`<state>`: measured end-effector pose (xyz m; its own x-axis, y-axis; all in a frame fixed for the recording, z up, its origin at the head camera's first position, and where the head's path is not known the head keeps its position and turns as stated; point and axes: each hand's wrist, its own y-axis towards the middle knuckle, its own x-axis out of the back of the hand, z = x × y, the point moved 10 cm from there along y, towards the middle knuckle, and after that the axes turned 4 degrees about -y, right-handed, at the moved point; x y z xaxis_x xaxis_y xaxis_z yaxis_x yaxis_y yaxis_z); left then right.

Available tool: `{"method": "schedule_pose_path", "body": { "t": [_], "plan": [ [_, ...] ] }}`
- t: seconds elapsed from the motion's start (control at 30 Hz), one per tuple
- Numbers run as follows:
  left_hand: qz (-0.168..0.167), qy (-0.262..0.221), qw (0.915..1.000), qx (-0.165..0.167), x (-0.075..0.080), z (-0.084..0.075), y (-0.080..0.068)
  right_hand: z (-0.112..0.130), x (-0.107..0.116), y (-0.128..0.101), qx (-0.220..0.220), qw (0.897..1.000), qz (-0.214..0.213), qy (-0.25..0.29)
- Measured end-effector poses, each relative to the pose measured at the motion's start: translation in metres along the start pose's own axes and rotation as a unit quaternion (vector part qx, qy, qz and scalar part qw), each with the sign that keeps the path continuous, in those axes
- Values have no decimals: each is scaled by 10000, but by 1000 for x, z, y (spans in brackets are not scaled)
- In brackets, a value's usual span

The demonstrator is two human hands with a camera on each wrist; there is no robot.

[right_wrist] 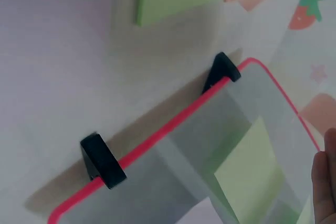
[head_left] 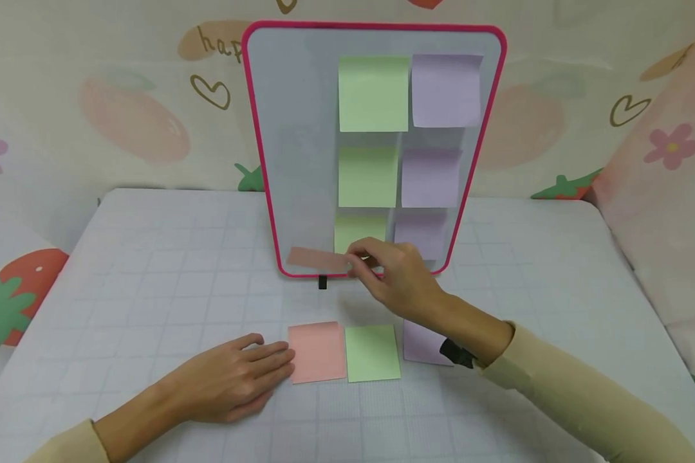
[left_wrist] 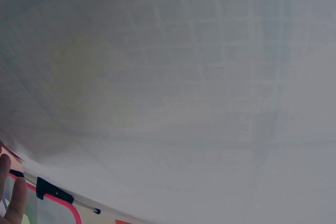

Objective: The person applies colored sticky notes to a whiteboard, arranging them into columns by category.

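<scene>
My right hand [head_left: 402, 276] pinches a pink sticky note [head_left: 315, 260] by its right end, between thumb and fingers. That note is seen nearly edge-on in front of the lower left of a whiteboard [head_left: 295, 141] with a pink-red frame; the right wrist view shows part of the note [right_wrist: 320, 111] beside the fingers [right_wrist: 321, 182]. On the table, my left hand [head_left: 237, 379] lies flat, its fingertips at the left edge of a pink sticky note pad [head_left: 317, 354]. A green pad [head_left: 373, 354] sits beside it, then a purple pad [head_left: 423, 344] partly hidden by the right wrist.
The board bears a column of green notes [head_left: 373, 93] and one of purple notes [head_left: 446, 90]; the right hand overlaps the lowest ones. Black feet [right_wrist: 102, 161] hold up its bottom edge. A patterned cloth [head_left: 556, 128] hangs behind the white gridded table [head_left: 168, 276].
</scene>
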<state>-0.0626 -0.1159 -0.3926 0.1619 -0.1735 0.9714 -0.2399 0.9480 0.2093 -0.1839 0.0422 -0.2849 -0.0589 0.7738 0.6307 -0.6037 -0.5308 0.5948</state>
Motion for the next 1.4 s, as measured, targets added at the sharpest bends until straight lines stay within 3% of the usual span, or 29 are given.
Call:
{"method": "schedule_pose_path", "body": {
  "t": [0.63,0.8,0.93,1.1,1.4],
  "plan": [
    [-41,-12,10000,80,3,4,3,24,33,37,423,9972,-603,-106],
    [-260,44,9996,93,10,9,7,31,45,54,535,9954,-796,55],
    [-406,118,9990,152,15,13,10,31,55,68,403,9938,-981,342],
    [-342,144,9992,152,15,13,10,28,65,82,54,9918,-1118,621],
    [-366,239,9989,163,13,13,11,32,97,113,-144,9841,-1717,433]
  ]
}}
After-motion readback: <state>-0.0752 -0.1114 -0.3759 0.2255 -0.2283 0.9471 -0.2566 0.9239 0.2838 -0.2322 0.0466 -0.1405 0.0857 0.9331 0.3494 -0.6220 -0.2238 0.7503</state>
